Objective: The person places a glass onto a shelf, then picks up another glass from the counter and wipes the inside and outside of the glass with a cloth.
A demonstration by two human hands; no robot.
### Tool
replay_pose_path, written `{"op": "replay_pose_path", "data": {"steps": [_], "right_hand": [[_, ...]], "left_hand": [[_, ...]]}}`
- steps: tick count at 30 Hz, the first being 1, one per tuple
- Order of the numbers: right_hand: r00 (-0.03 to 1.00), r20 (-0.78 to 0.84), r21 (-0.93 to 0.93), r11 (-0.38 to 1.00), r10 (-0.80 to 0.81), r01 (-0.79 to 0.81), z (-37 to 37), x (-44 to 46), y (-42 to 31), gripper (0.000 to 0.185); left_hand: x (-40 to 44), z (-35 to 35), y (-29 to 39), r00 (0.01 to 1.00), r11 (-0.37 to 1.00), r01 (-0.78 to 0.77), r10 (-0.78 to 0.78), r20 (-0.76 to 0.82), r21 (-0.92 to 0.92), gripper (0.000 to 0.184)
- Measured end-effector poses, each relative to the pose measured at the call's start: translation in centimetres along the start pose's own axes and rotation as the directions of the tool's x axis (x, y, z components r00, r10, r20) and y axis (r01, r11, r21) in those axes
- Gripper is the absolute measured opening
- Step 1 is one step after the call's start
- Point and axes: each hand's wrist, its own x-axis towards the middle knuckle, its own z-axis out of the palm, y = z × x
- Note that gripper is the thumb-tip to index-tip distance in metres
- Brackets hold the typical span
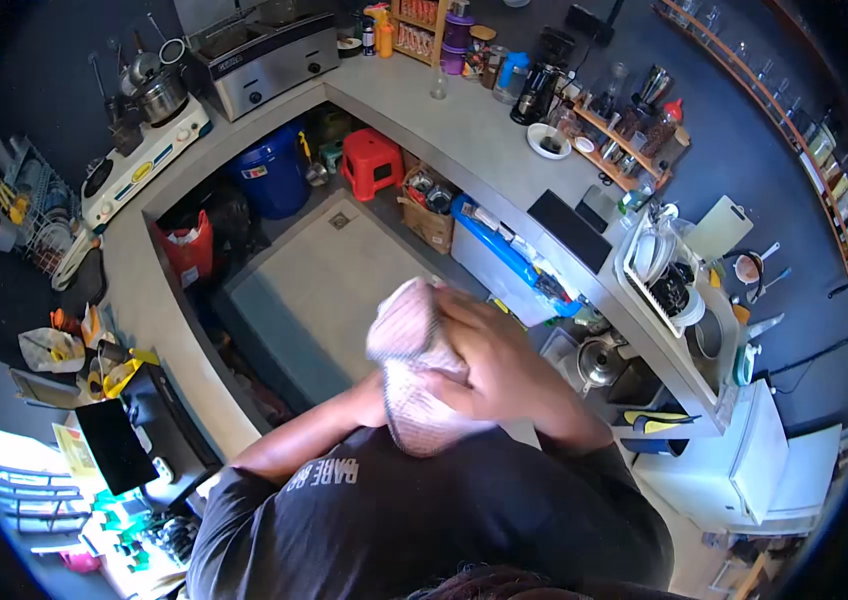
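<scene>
A pink ribbed cloth (412, 375) with a dark edge is bunched up in front of my chest. My right hand (474, 350) wraps round its right side, fingers curled into the folds. From the other side my left hand (372, 398) reaches in under the cloth. Only its wrist and lower part show, and its fingers are covered. Whether something else lies inside the folds cannot be seen.
A grey counter (424, 125) runs round the floor area. Below it stand a red stool (372, 160), a blue bin (269, 180) and a cardboard box (427, 222). To the right are a dish rack (654, 270) and a white fridge (734, 465).
</scene>
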Motion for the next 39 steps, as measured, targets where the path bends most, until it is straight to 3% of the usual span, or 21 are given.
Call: {"op": "replay_pose_path", "data": {"steps": [1,3,5,6,7,8,9,10,11,12,15,20,21,22,24,25,27,30,32,36,39], "right_hand": [[0.997,-0.077,-0.128,0.992,0.003,-0.013,0.6,-0.6,0.2,0.057],[0.988,-0.152,-0.051,0.999,-0.025,0.018,0.8,-1.7,1.3,0.075],[0.937,-0.349,0.053,0.997,-0.029,0.051,2.5,-3.4,2.9,0.086],[0.917,-0.397,0.154,0.987,0.026,0.039,3.4,-4.0,3.0,0.099],[0.94,-0.318,0.356,0.934,0.124,-0.003,4.3,-5.3,4.3,0.1],[0.947,-0.233,0.538,0.841,0.22,-0.063,5.3,-6.5,5.5,0.102],[0.932,-0.287,0.495,0.867,0.219,-0.051,4.0,-6.3,6.0,0.102],[0.909,-0.378,0.436,0.9,0.174,0.009,1.3,-5.9,6.1,0.098],[0.906,-0.386,0.466,0.884,0.173,0.03,-1.5,-6.3,6.7,0.093],[0.919,-0.339,0.564,0.825,0.2,0.028,-4.7,-6.8,7.3,0.088],[0.905,-0.305,0.711,0.703,0.298,0.009,-9.8,-10.6,10.6,0.082],[0.76,-0.29,0.859,0.509,0.582,-0.062,-10.9,-16.4,15.0,0.095],[0.808,-0.214,0.886,0.457,0.549,-0.076,-9.7,-17.6,16.5,0.094],[0.853,-0.134,0.911,0.402,0.504,-0.095,-7.6,-19.2,18.9,0.093],[0.912,0.03,0.958,0.248,0.409,-0.143,-7.5,-20.8,20.1,0.088],[0.88,0.165,0.914,0.266,0.445,-0.306,-8.9,-20.5,19.7,0.086],[0.749,0.412,0.745,0.281,0.519,-0.605,-11.8,-19.3,19.6,0.082],[0.899,0.074,0.732,0.589,0.432,-0.343,-13.3,-19.6,19.8,0.073],[0.894,0.131,0.79,0.5,0.428,-0.355,-13.8,-20.4,20.8,0.066],[0.897,0.198,0.729,0.552,0.396,-0.405,-14.3,-23.4,23.7,0.057],[0.74,0.233,0.507,0.57,0.631,-0.646,-17.0,-23.0,23.9,0.047]], "left_hand": [[0.5,-0.2,0.1,0.997,0.991,-0.072,0.068,0.035,0.112,0.055],[1.8,-0.4,-1.9,0.997,0.996,-0.053,0.049,0.063,0.067,0.069],[4.4,1.7,1.5,0.976,0.935,-0.183,0.136,-0.169,-0.302,0.071],[5.4,0.4,-3.6,0.978,0.684,-0.21,0.15,-0.146,-0.699,0.088],[6.4,-0.9,-8.7,0.979,0.284,-0.167,0.164,-0.124,-0.944,0.105],[7.4,0.3,-5.1,0.992,0.456,-0.107,0.107,-0.065,-0.884,0.08],[8.6,0.6,-5.3,0.997,0.671,-0.06,0.07,-0.018,-0.739,0.068],[10.2,1.3,-4.0,0.999,0.84,-0.012,0.033,0.028,-0.542,0.061],[12.2,2.7,-2.6,0.979,0.951,-0.142,0.176,0.105,-0.274,0.065],[14.5,4.4,0.3,0.932,0.948,-0.318,0.314,0.178,-0.009,0.071],[18.9,6.8,-1.5,0.94,0.992,-0.025,0.065,0.336,-0.121,0.082],[26.6,5.5,0.9,0.866,0.96,0.109,-0.218,0.451,0.256,0.066],[28.1,4.0,1.7,0.824,0.938,0.13,-0.282,0.492,0.32,0.062],[29.4,2.3,2.7,0.789,0.938,0.165,-0.31,0.53,0.304,0.057],[31.2,2.8,2.9,0.958,0.997,-0.031,0.012,0.287,0.064,0.059],[32.4,4.0,4.1,0.974,0.985,-0.174,0.172,0.145,0.0,0.063],[33.7,6.9,8.2,0.978,0.992,-0.125,0.125,0.167,-0.007,0.066],[35.9,6.2,8.4,0.941,0.964,-0.014,-0.077,0.33,0.264,0.057],[36.9,4.9,7.4,0.928,0.945,0.043,-0.158,0.338,0.323,0.046],[37.0,1.4,3.1,0.917,0.936,0.347,-0.327,0.227,-0.054,0.04],[36.4,0.7,-2.4,0.873,0.795,0.484,-0.408,0.268,-0.365,0.041]]}}
